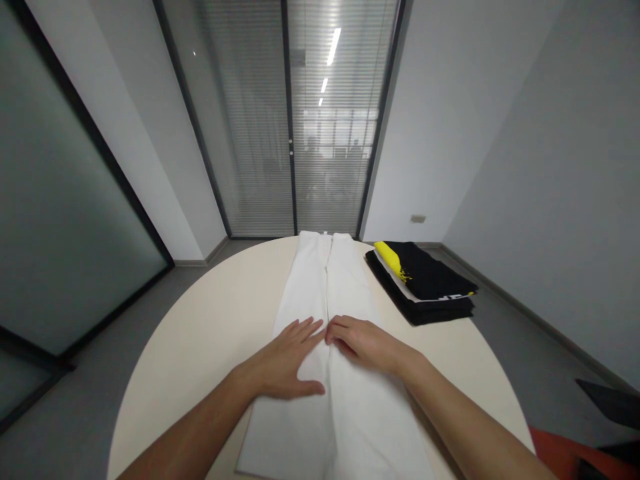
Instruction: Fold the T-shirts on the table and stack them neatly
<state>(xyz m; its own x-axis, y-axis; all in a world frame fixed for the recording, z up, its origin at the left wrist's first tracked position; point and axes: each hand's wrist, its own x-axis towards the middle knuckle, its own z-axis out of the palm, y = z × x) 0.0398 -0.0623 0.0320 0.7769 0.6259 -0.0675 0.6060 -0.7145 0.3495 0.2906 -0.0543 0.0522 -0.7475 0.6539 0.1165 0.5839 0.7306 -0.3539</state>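
Observation:
A long white garment [353, 413] lies flat on the table, with two long panels meeting along a line down its middle. Whether it is a shirt or trousers I cannot tell. My left hand [287, 360] rests on the left panel, palm down, fingers stretched and thumb spread toward the middle line. Just right of that line, my right hand [363, 340] has its fingers bent and pressed together at the cloth's inner edge, closed on the fabric. The fingertips of both hands nearly meet there.
The garment is on a round cream table [200, 347]. At the table's right side sits a stack of folded clothes [430, 273], mostly black with a yellow patch on top. Behind stands a glass partition with blinds [250, 133]. Something red [565, 453] shows at lower right.

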